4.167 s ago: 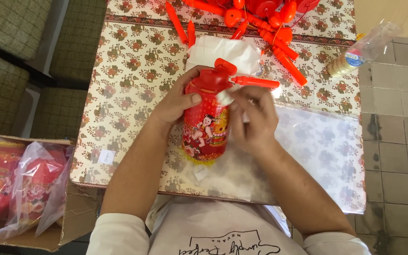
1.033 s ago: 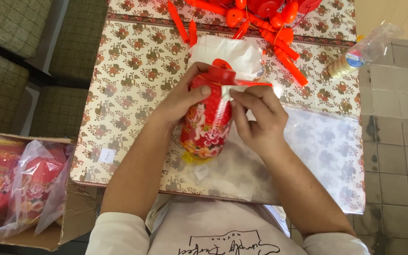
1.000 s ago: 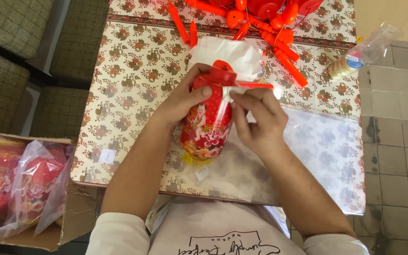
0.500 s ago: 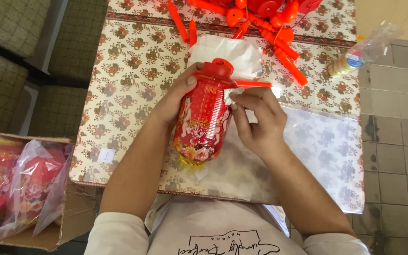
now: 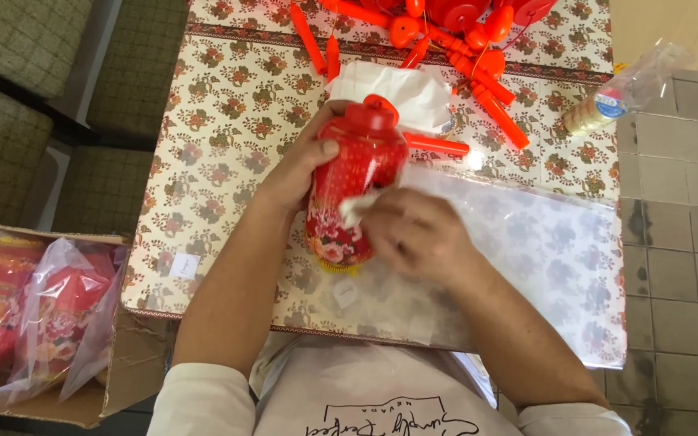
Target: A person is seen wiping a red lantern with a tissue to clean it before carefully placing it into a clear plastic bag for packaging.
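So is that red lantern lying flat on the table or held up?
Held up, tilted: the left hand grips the red lantern near its top, and the right hand touches its side.

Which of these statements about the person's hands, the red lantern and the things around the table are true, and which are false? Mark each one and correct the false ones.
1. The left hand grips the red lantern near its top. True.
2. The right hand rests flat on the floor. False: it is at the lantern's side, by a bit of white paper.
3. Loose red plastic parts lie at the far end of the table. True.
4. The cardboard box beside the table holds green bottles. False: it holds red bagged items.
5. A clear plastic bag lies on the table under the right forearm. True.
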